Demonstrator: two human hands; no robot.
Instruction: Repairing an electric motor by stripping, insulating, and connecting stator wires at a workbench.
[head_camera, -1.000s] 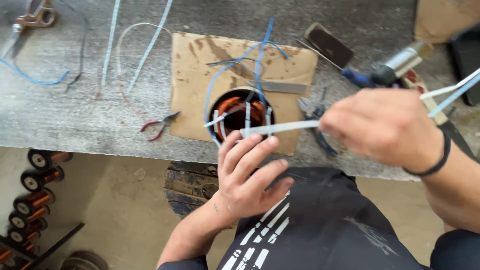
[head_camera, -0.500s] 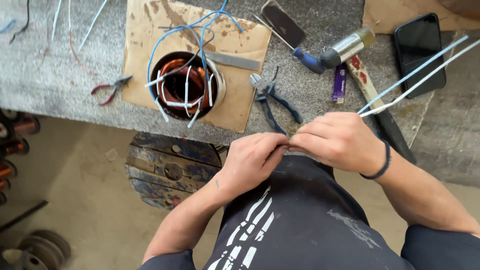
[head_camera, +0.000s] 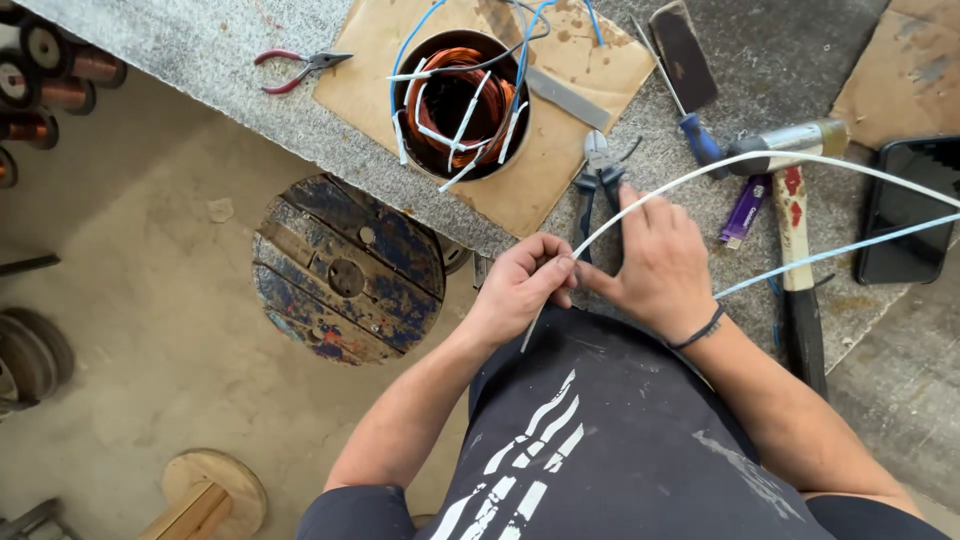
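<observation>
Grey stone surface at top, cardboard sheet on it carrying a motor stator with copper windings. Hammer and pliers lie just beyond the hands. White sleeving strip is pinched at the person's belly edge, its long axis arcing up and right from the hands, short tail hanging down-left. Left hand closed on the strip; right hand closed on it too, the two touching, neither clearly nearer.

A: what's that white tube?
B: thin, flexible sleeving. Its near end is pinched between both hands at the bench edge, a short tail poking down. The rest arcs up and right, out of shot.
</observation>
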